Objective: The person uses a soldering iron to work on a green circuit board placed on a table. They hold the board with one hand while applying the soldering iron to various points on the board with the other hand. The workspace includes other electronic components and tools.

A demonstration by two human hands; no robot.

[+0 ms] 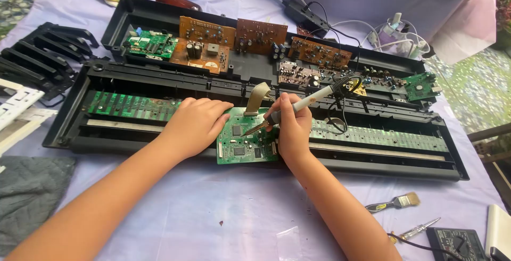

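Right hand (291, 128), fingers clamped on soldering iron (298, 105), tip down on green circuit board (246, 138). Left hand (196, 123) lies flat, fingers together, pinning board's left edge atop opened keyboard case (159, 133) on table (213, 213). One iron, one loose board, likely light, stiff, fragile: best held by edges. One brush (396, 202), one screwdriver (420, 229) well right of fingers.

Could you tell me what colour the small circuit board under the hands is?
Green, seen clearly in the head view: circuit board.

Small clear plastic bag (288, 238) on the lilac cloth (213, 208).
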